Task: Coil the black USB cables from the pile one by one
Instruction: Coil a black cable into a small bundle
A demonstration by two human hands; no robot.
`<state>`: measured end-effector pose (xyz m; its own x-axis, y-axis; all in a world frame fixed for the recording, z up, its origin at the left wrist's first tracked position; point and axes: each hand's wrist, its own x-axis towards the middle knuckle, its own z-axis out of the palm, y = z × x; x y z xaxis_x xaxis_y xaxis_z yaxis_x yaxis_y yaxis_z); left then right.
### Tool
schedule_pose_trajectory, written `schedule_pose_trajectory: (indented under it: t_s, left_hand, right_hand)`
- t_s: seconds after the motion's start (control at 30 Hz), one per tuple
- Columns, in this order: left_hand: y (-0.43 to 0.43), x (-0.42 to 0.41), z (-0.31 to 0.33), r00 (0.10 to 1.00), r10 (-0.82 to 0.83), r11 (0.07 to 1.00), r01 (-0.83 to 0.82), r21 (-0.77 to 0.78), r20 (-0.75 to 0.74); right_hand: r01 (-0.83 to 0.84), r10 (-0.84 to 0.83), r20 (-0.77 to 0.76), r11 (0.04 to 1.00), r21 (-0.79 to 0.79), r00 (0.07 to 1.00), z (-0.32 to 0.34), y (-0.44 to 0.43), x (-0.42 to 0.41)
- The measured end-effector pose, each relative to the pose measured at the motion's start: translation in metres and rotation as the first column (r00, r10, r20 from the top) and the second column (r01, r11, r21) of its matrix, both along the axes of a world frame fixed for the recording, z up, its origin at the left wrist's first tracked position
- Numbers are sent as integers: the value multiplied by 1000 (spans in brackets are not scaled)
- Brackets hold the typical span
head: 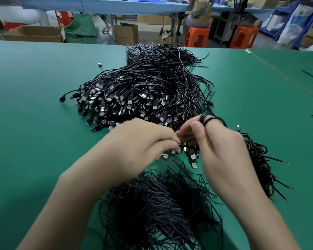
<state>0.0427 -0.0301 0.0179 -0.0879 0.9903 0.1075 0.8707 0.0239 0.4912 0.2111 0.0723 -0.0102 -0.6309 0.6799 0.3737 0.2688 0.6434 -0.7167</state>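
Loops of cable [210, 120] ring the raised fingers of your right hand [224, 159], with the thumb curled in beside them. Your left hand [139, 147] pinches a cable near the plugs [193, 156] between your hands; I cannot tell whether it is the same one. The pile [143, 91] lies at 12 o'clock on the table [34, 105], and loose strands [152, 204] lie at 6. Ease your thumb and the loops may spring off your fingertips. Pull hard and you may drag neighbouring plugs along, tangling two cables into one coil.
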Motion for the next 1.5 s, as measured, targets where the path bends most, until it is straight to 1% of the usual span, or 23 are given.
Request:
schedule_pose_trajectory:
  t_s: [0.03,0.07,0.17,0.2,0.3,0.4,0.47,0.5,0.57,0.6,0.67,0.73,0.83,0.9,0.97,1.03,1.17,1.23,1.3,1.37,1.43,1.47,1.5]
  left_hand:
    - [-3,-5,2,999,45,998,-44,46,-22]
    - [-6,-9,4,997,75,991,-73,115,-16]
    - [-10,-16,8,994,94,946,-109,307,62]
    - [-10,-17,7,992,87,932,-114,343,95]
    - [-9,-17,6,973,63,914,-145,378,222]
    - [-8,-16,6,932,23,909,-170,381,361]
    - [-5,-13,4,872,-13,913,-190,362,489]
    - [-3,-11,3,822,-34,920,-196,339,569]
    - [-1,-7,1,728,-84,955,-137,265,680]
    - [-1,-7,0,721,-116,970,-66,235,683]
    - [-3,-6,-1,749,-187,978,84,190,635]
    - [-4,-9,-2,764,-229,973,154,174,603]
    - [-2,-12,-3,745,-148,986,61,155,650]
    - [-1,-12,-5,741,-106,984,-18,177,663]
    - [1,-11,-6,752,-90,978,-57,201,653]
    - [3,-11,-8,768,-61,971,-101,215,638]
    - [5,-8,-11,778,-24,958,-162,237,628]
    - [6,-8,-12,784,7,953,-194,234,621]
    - [7,-8,-13,784,22,942,-224,250,620]
    - [8,-7,-13,783,35,925,-261,277,621]
    - [7,-7,-14,785,67,905,-308,293,616]
    - [7,-8,-14,782,78,894,-329,304,618]
    - [7,-9,-14,774,81,884,-347,313,627]
  right_hand:
    - [-4,7,83,1000,-30,997,-1,0,0]
    - [-27,40,130,995,-100,991,-1,0,-2]
    - [-157,213,162,941,-301,964,-4,-4,-3]
    - [-228,296,143,903,-364,944,-4,-5,-3]
    - [-436,534,40,728,-529,844,-3,-6,-1]
    - [-549,638,-71,595,-587,767,-2,-4,2]
    - [-602,648,-160,549,-580,745,-1,-5,1]
    - [-627,646,-206,531,-570,735,0,-5,0]
    - [-669,640,-294,481,-567,710,1,-6,0]
    - [-685,636,-330,457,-567,697,2,-6,0]
    - [-707,626,-379,428,-563,681,3,-5,0]
    - [-717,618,-409,406,-566,672,3,-4,0]
    - [-717,596,-445,357,-599,668,3,-6,-2]
    - [-714,563,-481,320,-623,672,1,-8,-4]
    - [-710,527,-510,302,-636,680,0,-9,-6]
    - [-693,487,-518,307,-652,703,0,-10,-8]
    - [-642,380,-523,348,-683,763,1,-13,-11]
    - [-605,293,-530,397,-690,796,2,-14,-12]
    - [-540,189,-521,490,-685,832,2,-16,-13]
    - [-421,115,-464,645,-638,878,0,-18,-15]
    - [-234,55,-334,819,-524,941,-4,-19,-16]
    - [-157,41,-260,882,-443,965,-7,-20,-16]
    - [-118,43,-201,918,-379,979,-9,-21,-17]
